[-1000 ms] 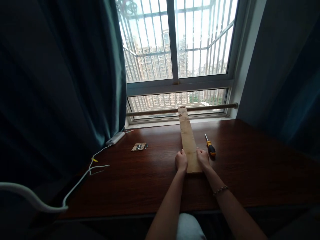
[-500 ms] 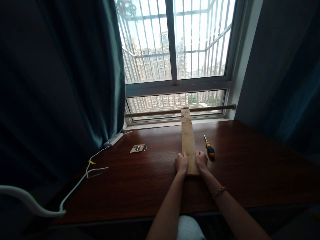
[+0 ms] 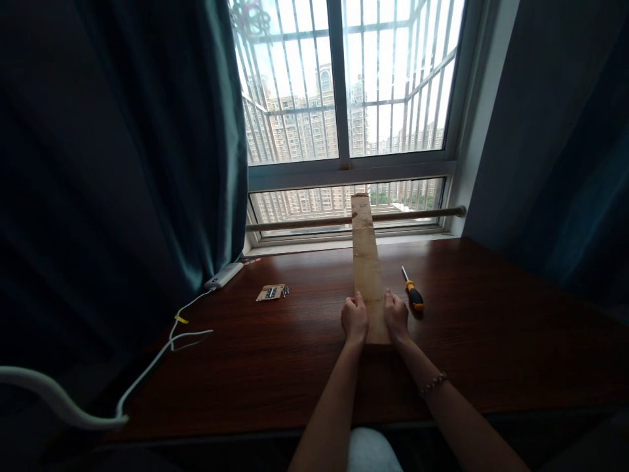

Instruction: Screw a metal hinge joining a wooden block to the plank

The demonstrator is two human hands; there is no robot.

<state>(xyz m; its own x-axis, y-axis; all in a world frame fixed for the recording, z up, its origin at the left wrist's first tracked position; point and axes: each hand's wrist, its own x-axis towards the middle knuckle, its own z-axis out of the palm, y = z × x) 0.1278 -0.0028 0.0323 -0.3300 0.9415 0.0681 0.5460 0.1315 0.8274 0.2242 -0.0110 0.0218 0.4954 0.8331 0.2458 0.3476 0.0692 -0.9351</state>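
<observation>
At ten o'clock from left hand point(image 3: 354, 318): flat brown card point(image 3: 262, 297) bearing small dark metal pieces point(image 3: 271, 292), perhaps so they do not scatter. Left hand curls on left edge of long pale wooden board point(image 3: 369, 275); board points to twelve o'clock, far end seems raised. Right hand point(image 3: 396, 316) clasps opposite edge, probably for balance. At one o'clock from it: yellow-black-handled screwdriver point(image 3: 415, 297), handle nearest hand, perhaps for easy reach.

The head camera looks across table point(image 3: 275, 373) toward window point(image 3: 343, 118).
</observation>
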